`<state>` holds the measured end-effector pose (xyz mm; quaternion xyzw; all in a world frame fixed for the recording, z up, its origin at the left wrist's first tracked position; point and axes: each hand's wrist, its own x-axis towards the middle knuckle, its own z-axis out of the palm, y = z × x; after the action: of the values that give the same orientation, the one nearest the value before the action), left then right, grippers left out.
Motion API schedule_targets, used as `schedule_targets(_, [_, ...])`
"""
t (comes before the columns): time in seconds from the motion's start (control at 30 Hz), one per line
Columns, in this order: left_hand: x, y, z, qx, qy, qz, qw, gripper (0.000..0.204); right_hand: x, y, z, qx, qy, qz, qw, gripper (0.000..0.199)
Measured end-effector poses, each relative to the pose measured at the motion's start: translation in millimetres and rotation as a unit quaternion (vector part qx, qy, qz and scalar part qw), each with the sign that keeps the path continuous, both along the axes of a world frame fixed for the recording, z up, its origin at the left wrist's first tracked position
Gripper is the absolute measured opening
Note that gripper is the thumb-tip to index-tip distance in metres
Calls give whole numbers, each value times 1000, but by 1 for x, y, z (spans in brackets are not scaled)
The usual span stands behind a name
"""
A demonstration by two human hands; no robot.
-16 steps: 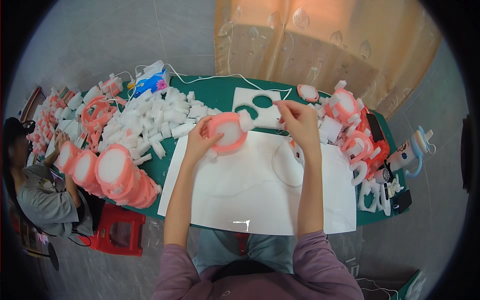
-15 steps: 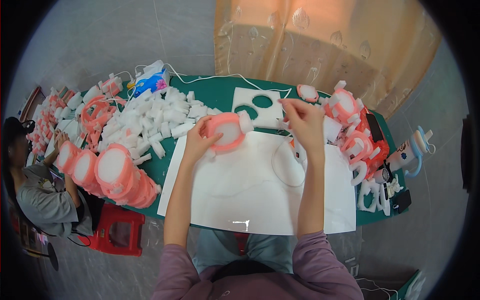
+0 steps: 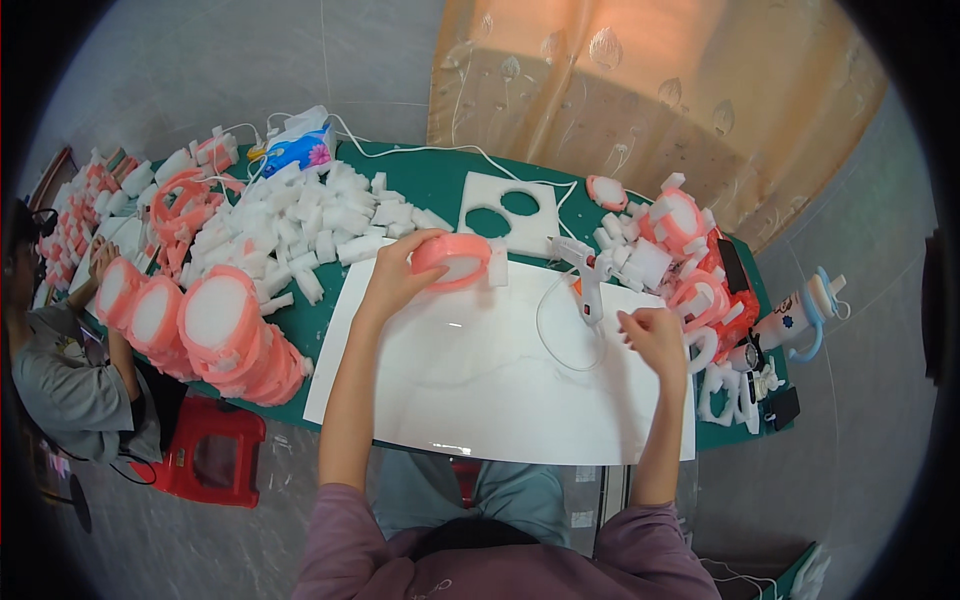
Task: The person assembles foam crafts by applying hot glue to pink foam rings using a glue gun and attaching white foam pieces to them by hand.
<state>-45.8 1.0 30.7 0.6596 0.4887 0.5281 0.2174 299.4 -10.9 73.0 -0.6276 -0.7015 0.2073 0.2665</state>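
My left hand (image 3: 398, 275) is closed round a pink foam ring with a white foam disc (image 3: 462, 268) inside it, held tilted over the far side of a white sheet (image 3: 500, 370). A small white foam block (image 3: 498, 262) sticks out from the ring's right side. My right hand (image 3: 652, 340) hovers over the sheet's right part, its fingers curled in; whether anything is between them is hidden. Left of that hand lies a white glue gun (image 3: 590, 285) with its cable looping on the sheet. Behind it is a white foam panel (image 3: 537, 232) with two round holes.
Loose white foam blocks (image 3: 300, 225) lie heaped at the left back, near a tissue pack (image 3: 298, 152). Stacked pink rings with white discs (image 3: 218, 312) stand at left. More pink pieces (image 3: 677, 220), a phone (image 3: 733, 265) and a bottle (image 3: 785, 318) are at right. A co-worker (image 3: 65, 370) sits at left.
My right hand has moved from beside the glue gun down and right, toward me, leaving the gun in plain sight. The ring in my left hand has tilted further.
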Motion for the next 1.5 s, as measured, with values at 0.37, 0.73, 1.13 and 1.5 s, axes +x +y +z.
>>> schedule_targets(0.37, [19,-5,8,183,123,11,975,35,-113,5,-48,45,370,150,916,45])
schedule_targets(0.73, [30,-11,9,227,126,-20,965,33,-112,1,-72,155,420,158,880,34])
schedule_targets(1.13, [44,-14,9,329,170,28,929,25,-102,-7,-59,221,356,173,892,25])
schedule_targets(1.5, [49,-16,8,354,192,81,912,29,-103,-7,-50,95,504,190,837,36])
